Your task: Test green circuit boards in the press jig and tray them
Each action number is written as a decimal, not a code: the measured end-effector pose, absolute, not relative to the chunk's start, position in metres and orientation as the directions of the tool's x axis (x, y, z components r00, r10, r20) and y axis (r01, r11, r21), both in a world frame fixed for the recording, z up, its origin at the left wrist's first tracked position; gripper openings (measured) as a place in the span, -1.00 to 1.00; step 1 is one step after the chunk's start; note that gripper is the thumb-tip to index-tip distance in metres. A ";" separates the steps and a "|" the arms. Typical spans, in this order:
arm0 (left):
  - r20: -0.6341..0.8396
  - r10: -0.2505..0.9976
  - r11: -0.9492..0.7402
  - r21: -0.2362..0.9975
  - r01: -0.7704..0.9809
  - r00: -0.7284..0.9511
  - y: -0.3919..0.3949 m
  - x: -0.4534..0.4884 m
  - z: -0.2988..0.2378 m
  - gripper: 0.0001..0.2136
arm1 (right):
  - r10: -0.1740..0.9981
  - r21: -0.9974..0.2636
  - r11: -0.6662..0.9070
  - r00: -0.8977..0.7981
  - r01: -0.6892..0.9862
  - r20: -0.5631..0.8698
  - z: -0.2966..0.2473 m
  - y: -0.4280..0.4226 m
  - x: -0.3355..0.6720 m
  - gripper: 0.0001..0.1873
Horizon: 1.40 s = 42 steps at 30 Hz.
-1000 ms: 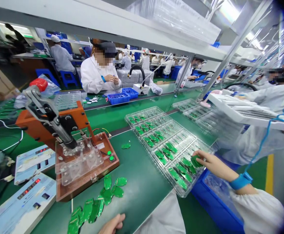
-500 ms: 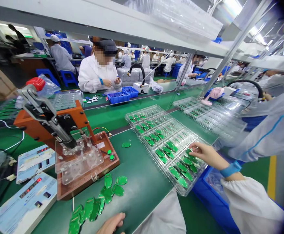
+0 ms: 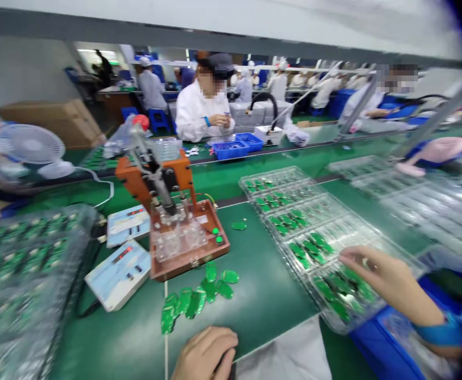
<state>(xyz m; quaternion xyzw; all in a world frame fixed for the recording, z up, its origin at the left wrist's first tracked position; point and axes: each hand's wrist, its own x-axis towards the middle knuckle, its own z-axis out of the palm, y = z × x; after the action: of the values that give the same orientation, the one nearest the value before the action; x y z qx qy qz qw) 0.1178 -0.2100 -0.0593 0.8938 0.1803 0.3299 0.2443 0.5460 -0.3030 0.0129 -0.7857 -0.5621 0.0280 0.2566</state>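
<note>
1. A factory hall with a long green bench [image 3: 262, 295]; people in white coats [image 3: 199, 113] sit at the rows behind.
2. The right hand [image 3: 385, 279] lies over the near end of a clear tray [image 3: 357, 228], fingers on the green boards [image 3: 326, 287] in its pockets. The blur hides whether it grips one.
3. The left hand [image 3: 205, 353] rests curled at the bench's near edge, near a loose pile of boards [image 3: 197, 301]. I cannot tell if it holds something.
4. Behind the pile stands an orange press fixture [image 3: 175, 221], with two meter boxes [image 3: 118, 274] at its left.
</note>
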 end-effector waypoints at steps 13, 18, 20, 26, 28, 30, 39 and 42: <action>0.346 0.689 -0.695 0.565 0.444 0.637 -0.168 0.041 -0.015 -0.92 | 0.940 -0.778 0.251 -0.338 0.576 0.052 -0.036 -0.184 0.366 -0.66; 0.258 0.712 -0.675 0.507 0.536 0.653 -0.152 0.015 -0.017 -0.86 | 0.882 -0.750 0.285 -0.469 0.597 -0.039 -0.035 -0.160 0.370 -0.45; 0.231 0.709 -0.673 0.504 0.541 0.667 -0.152 0.014 -0.021 -0.84 | 0.866 -0.740 0.285 -0.495 0.609 -0.074 -0.032 -0.159 0.370 -0.33; 0.220 0.694 -0.688 0.484 0.541 0.686 -0.152 0.015 -0.029 -0.85 | 0.842 -0.728 0.259 -0.518 0.634 -0.152 -0.025 -0.164 0.376 -0.39; 0.222 0.688 -0.696 0.468 0.544 0.691 -0.152 0.013 -0.031 -0.82 | 0.844 -0.724 0.236 -0.506 0.648 -0.178 -0.023 -0.167 0.378 -0.49; 0.227 0.682 -0.705 0.458 0.542 0.695 -0.154 0.012 -0.034 -0.80 | 0.848 -0.720 0.224 -0.495 0.657 -0.187 -0.023 -0.171 0.379 -0.55; 0.389 0.720 -0.680 0.561 0.472 0.575 -0.140 0.017 -0.011 -0.82 | 0.955 -0.756 0.234 -0.291 0.611 0.060 -0.003 -0.161 0.385 -0.60; 0.469 0.716 -0.695 0.543 0.470 0.516 -0.106 0.034 0.009 -0.82 | 0.924 -0.689 0.380 -0.288 0.617 0.252 0.015 -0.126 0.367 -0.67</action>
<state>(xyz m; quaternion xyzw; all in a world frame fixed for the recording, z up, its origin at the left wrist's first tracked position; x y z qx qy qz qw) 0.0337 -0.1060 0.0088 0.8526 0.3480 0.3475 0.1769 0.3672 -0.1262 0.0150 -0.5029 -0.7660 0.2391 0.3212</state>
